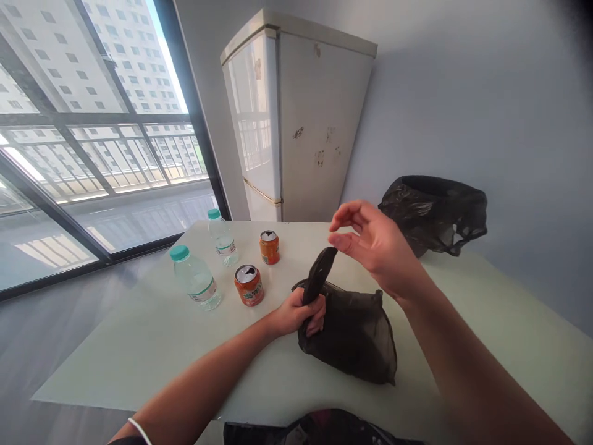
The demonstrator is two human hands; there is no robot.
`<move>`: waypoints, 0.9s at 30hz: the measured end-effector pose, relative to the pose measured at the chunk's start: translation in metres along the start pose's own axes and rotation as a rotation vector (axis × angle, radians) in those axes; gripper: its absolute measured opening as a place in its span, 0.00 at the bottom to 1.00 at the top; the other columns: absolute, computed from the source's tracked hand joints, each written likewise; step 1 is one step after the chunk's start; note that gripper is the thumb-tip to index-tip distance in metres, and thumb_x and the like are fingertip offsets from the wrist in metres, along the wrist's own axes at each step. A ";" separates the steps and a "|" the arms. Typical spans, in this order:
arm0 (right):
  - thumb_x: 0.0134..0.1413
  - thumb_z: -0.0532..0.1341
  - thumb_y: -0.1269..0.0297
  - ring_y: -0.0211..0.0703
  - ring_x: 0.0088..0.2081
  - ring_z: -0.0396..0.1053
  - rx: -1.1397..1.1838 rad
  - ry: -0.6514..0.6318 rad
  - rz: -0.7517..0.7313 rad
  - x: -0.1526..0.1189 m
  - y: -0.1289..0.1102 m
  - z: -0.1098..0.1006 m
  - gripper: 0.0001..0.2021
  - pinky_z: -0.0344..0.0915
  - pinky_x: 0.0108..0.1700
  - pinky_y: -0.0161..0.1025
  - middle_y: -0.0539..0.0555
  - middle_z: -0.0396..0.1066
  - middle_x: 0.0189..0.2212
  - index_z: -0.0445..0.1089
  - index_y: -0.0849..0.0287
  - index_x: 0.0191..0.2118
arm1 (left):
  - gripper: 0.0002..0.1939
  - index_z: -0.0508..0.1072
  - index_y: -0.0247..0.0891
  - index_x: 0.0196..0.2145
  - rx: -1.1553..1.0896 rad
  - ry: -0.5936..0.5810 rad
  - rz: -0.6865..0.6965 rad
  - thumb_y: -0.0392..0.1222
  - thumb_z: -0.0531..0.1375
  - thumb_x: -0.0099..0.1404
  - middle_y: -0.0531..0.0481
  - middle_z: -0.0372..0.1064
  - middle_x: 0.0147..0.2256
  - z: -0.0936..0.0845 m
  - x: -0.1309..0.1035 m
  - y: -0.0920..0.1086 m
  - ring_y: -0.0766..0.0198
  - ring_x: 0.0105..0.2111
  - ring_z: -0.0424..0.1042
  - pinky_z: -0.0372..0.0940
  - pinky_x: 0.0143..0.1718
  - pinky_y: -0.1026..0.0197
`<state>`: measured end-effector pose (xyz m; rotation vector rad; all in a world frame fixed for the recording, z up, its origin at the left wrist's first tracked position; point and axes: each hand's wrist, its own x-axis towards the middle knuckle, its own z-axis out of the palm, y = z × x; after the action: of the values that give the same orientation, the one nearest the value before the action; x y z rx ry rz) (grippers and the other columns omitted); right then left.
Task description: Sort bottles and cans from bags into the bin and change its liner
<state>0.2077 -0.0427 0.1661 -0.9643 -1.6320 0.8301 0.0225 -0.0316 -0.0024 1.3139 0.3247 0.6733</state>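
Two cans point(249, 287) stand left of the bag point(354, 337) on the tabletop point(139, 346). Left hand point(294, 312) wraps its neck point(320, 272); a snug grip low down suits thin plastic. Right hand point(373, 244) curls loosely above, thumb apart.

Looking forward and down from head, close above pale flat-topped table point(278, 386), facing tall white boxy fridge point(319, 105).

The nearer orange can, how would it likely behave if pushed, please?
The nearer orange can is short and upright, so a gentle push would probably slide it. Knocked over, its round side would likely roll. Its top is open, so any leftover drink could spill.
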 end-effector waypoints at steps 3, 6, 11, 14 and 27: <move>0.50 0.75 0.49 0.54 0.65 0.62 0.026 -0.238 0.161 0.009 0.026 -0.003 0.38 0.67 0.61 0.51 0.61 0.66 0.63 0.65 0.52 0.63 | 0.28 0.60 0.40 0.24 -0.055 0.007 0.031 0.63 0.59 0.73 0.58 0.56 0.14 0.000 0.001 -0.001 0.70 0.14 0.60 0.64 0.29 0.60; 0.41 0.79 0.48 0.57 0.65 0.64 0.131 -0.588 0.299 0.011 0.058 0.016 0.44 0.65 0.64 0.53 0.63 0.68 0.62 0.67 0.56 0.63 | 0.29 0.60 0.40 0.24 -0.078 0.004 0.054 0.63 0.60 0.71 0.57 0.58 0.13 -0.001 0.001 -0.003 0.69 0.13 0.60 0.64 0.28 0.60; 0.56 0.69 0.38 0.48 0.42 0.77 0.467 -0.673 0.392 -0.004 0.089 0.064 0.26 0.69 0.54 0.48 0.54 0.76 0.32 0.71 0.60 0.32 | 0.30 0.62 0.39 0.22 -0.015 -0.056 -0.112 0.64 0.60 0.70 0.52 0.64 0.14 -0.001 0.001 -0.002 0.66 0.17 0.65 0.67 0.31 0.58; 0.58 0.68 0.38 0.36 0.22 0.65 0.698 -0.541 0.516 -0.011 0.089 0.077 0.29 0.70 0.44 0.43 0.41 0.57 0.16 0.59 0.57 0.25 | 0.31 0.61 0.40 0.19 0.010 -0.159 -0.158 0.65 0.59 0.70 0.48 0.68 0.16 -0.001 0.001 0.000 0.64 0.19 0.69 0.69 0.35 0.56; 0.59 0.65 0.35 0.33 0.19 0.33 0.507 0.102 0.166 0.024 0.026 -0.018 0.33 0.40 0.20 0.36 0.40 0.37 0.18 0.46 0.54 0.26 | 0.27 0.60 0.40 0.24 -0.110 -0.355 -0.416 0.59 0.63 0.70 0.54 0.63 0.16 -0.006 -0.004 0.008 0.67 0.16 0.63 0.61 0.21 0.61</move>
<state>0.2267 -0.0086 0.1580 -0.7672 -1.1792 1.2150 0.0138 -0.0288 0.0031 1.1851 0.2551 0.1015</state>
